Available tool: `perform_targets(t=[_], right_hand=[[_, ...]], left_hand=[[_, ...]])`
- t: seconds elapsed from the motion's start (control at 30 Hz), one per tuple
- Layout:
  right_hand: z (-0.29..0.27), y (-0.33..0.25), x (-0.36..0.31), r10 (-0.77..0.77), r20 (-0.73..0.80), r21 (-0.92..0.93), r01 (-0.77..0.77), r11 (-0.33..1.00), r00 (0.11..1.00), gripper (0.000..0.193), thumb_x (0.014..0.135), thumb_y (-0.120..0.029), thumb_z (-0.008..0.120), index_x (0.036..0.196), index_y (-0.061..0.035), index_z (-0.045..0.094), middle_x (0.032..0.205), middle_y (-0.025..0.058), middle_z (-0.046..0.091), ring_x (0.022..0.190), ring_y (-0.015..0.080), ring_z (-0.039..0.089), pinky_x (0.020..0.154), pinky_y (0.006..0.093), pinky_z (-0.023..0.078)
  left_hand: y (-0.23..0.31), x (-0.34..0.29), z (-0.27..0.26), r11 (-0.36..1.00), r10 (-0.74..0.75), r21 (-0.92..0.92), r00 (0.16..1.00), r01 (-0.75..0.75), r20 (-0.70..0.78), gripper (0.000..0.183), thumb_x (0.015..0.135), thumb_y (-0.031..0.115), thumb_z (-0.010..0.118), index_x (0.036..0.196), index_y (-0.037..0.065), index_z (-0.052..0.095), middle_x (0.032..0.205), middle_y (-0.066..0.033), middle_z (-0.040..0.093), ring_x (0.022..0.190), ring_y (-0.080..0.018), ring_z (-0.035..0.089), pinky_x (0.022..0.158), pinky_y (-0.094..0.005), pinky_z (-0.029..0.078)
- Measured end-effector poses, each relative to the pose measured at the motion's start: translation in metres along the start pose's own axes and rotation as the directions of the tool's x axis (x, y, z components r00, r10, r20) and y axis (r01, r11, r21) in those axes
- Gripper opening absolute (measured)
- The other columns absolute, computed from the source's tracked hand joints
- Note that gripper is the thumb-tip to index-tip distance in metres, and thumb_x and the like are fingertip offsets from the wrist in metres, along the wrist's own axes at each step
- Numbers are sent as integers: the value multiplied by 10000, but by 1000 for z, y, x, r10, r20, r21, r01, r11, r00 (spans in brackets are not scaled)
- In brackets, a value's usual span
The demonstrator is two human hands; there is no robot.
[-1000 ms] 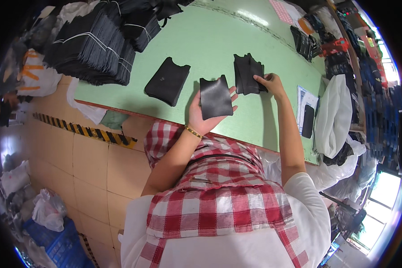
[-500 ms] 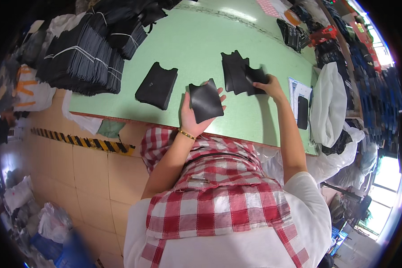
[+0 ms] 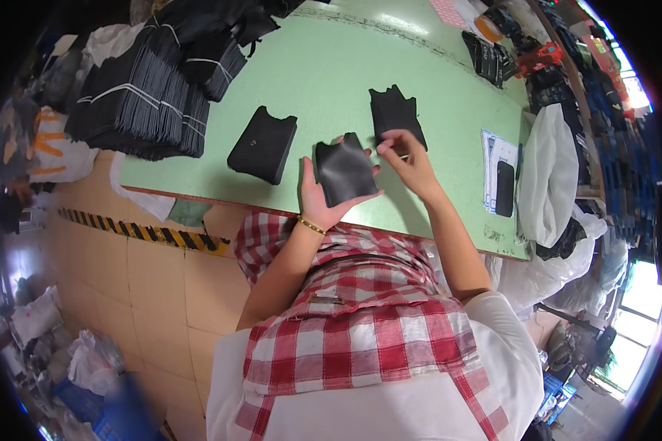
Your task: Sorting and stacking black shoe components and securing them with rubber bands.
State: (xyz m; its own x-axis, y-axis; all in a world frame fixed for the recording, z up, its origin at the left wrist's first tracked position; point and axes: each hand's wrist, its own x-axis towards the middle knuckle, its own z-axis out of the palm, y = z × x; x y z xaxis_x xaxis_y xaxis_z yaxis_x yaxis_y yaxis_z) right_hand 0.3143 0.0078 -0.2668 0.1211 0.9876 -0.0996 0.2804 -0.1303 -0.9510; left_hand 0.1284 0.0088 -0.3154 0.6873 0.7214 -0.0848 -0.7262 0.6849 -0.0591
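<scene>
On the upturned palm of my left hand (image 3: 318, 198) lies a smooth, shiny black leather-like piece (image 3: 346, 173) with a curved notch in its top edge. My left fingers reach behind it and show at its right edge. Just right of this piece, my right hand (image 3: 410, 163) is raised above the table with thumb and fingers bent and apart, holding nothing I can see. Beyond it lies a slightly fanned pile of similar black pieces (image 3: 399, 114), partly hidden by the fingers. A neater pile of notched black pieces (image 3: 263, 147) rests left of my left hand.
The green table (image 3: 316, 73) carries tall banded bundles of black pieces (image 3: 129, 103) at far left. A phone (image 3: 504, 188) lies on papers (image 3: 490, 151) at right, beside a white plastic bag (image 3: 552, 173). Black-and-yellow tape (image 3: 143, 233) marks the floor.
My right hand has let go of a black piece at the right pile and moved left, toward my left hand. The left hand still holds its piece, in nearly the same place.
</scene>
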Motion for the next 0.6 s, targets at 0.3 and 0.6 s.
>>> perform_targets(t=[0.3,0.6], right_hand=[[-43,33,59,28,-312,-722,-256,643,950,745,644,-542,780,1029,65,584,930,182,614,877,297,604,763,377,484],[-80,47,42,120,-234,-431,-214,876,965,375,792,-296,719,870,62,640,702,150,659,647,213,645,630,331,490]], left_hand=[[1,0,3,998,-3,61,1000,4,-27,659,876,696,306,1384,282,369,1409,-172,373,1261,-380,397,970,-678,307],[2,2,-5,998,11,55,1000,-10,-17,729,861,698,354,1422,234,328,1445,-184,330,1290,-383,366,1022,-618,292]])
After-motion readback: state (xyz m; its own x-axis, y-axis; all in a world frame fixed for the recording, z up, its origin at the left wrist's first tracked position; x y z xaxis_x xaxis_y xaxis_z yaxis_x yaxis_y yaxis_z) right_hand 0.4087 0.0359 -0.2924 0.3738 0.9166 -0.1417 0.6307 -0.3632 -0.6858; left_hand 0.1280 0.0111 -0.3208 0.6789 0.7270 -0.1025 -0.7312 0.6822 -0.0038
